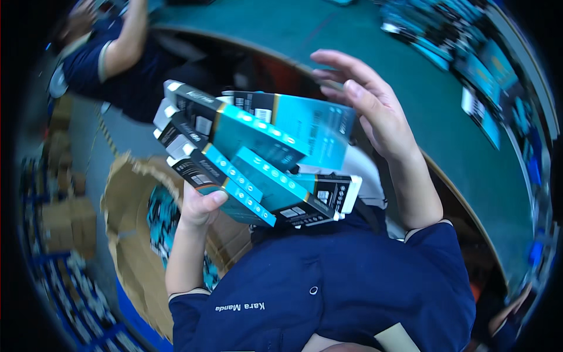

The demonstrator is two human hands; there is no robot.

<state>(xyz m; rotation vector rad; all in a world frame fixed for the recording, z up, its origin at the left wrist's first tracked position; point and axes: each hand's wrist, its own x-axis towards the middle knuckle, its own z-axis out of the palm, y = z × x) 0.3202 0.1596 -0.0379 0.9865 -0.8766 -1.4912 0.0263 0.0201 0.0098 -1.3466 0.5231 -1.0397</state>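
- Your left hand [201, 206] is closed on a bundle of cartons [258, 161], thumb on top at the lower left corner.
- Bundle sits in front of your torso, off the counter [440, 111] edge, partly over the big cardboard box [130, 229].
- Long axes: most cartons run upper left to lower right, black ends with white flaps pointing upper left. They fan out, not squared up.
- Lower-right carton [296, 193] is reversed: black end and white flap point right.
- Rear carton [319, 132] lies flatter to view, black end left, turquoise panel right, slightly blurred.
- Looks: slim, straight-edged, turquoise and black with a thin orange band, white icons along the narrow sides. Smooth printed card, some sheen.
- Your right hand [384, 114] is raised, fingers spread wide and bent, just beside the rear carton; can't tell if it touches.
- Cardboard box: brown, ragged rim, turquoise-and-black pieces [164, 220] inside.
- Counter: smooth green top, more turquoise packs [484, 79] at its far right.
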